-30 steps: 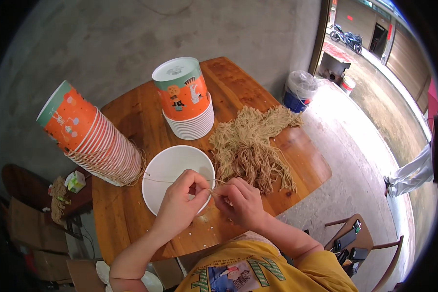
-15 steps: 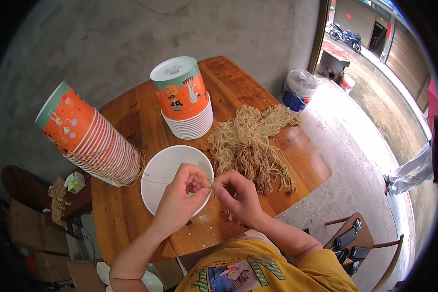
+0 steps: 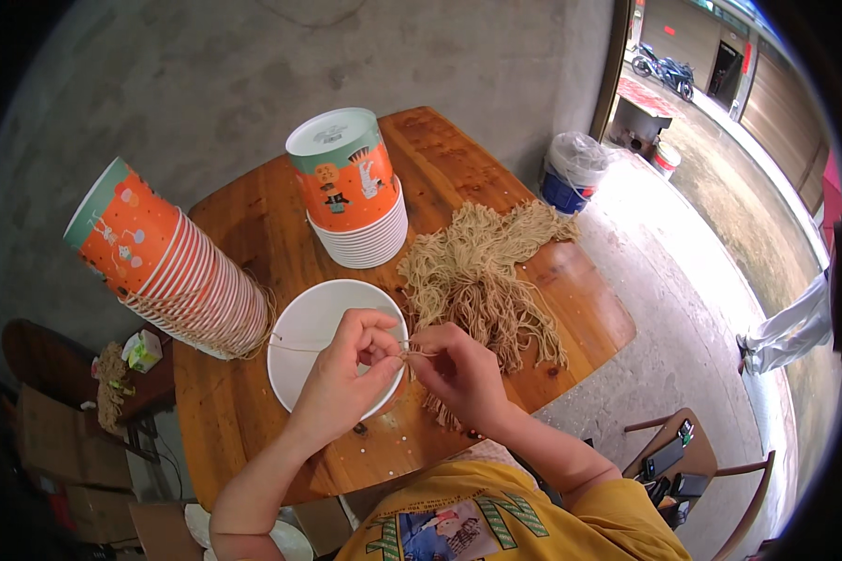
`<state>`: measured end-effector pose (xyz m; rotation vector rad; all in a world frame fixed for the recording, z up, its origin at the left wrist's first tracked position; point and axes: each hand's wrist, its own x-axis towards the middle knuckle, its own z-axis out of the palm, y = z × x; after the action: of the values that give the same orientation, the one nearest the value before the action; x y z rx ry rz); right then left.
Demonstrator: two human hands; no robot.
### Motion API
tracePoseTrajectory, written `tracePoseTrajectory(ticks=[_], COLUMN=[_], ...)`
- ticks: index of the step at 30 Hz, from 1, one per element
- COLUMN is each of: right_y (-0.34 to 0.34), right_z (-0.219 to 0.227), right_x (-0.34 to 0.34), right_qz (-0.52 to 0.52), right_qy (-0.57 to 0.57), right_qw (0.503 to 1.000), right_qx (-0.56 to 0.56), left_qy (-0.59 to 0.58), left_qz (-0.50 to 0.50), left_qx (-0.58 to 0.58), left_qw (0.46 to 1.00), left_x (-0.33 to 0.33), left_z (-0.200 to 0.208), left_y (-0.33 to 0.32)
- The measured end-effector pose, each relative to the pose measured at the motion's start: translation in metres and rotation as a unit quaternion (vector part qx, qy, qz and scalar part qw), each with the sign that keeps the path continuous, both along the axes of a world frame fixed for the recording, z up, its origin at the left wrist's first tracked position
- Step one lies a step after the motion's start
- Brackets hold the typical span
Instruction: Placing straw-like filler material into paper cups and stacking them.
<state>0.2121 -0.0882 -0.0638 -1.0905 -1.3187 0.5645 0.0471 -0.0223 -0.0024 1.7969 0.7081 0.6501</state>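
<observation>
A white paper bucket (image 3: pixel 295 323) stands mouth up near the table's front. A thin tan cord (image 3: pixel 297 350) runs across its mouth from the left rim. At the right rim my left hand (image 3: pixel 351 374) pinches the cord between thumb and fingers. Touching close beside it, my right hand (image 3: pixel 458 374) is also closed on the cord, with a short end showing at its fingertips. Whether there is a knot between the fingertips I cannot make out. Beyond my right hand lies a heap of tan cords (image 3: pixel 482 271).
A tall stack of orange and green buckets (image 3: pixel 196 271), with cords along its side, leans at the left. Another upturned stack (image 3: pixel 351 192) stands at the back of the wooden table (image 3: pixel 580 309). On the right are a chair with phones (image 3: pixel 669 458) and a lined blue pail (image 3: pixel 569 178).
The fingers of my right hand have shifted and curled slightly around the cord. My left hand keeps its pinch. Bucket and stacks look almost unmoved.
</observation>
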Motion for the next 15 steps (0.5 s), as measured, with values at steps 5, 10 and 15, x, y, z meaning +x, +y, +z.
tracePoseTrajectory(ticks=[5, 10, 15], right_y=[0.0057, 0.0056, 0.0039], right_z=[0.0044, 0.0057, -0.0011], right_x=[0.0101, 0.0107, 0.0035], right_qz=[-0.087, -0.080, -0.061], right_qy=[-0.285, -0.290, -0.204], right_qw=[0.940, 0.940, 0.969], right_qx=[0.170, 0.160, 0.128], left_qy=[0.012, 0.052, 0.033], left_qz=[0.002, 0.001, -0.005], left_qx=[-0.008, 0.004, 0.019], left_qw=[1.000, 0.999, 0.999], left_x=[0.0001, 0.0006, 0.0006], left_z=[0.0024, 0.0060, 0.0009], left_y=[0.0019, 0.0030, -0.0022])
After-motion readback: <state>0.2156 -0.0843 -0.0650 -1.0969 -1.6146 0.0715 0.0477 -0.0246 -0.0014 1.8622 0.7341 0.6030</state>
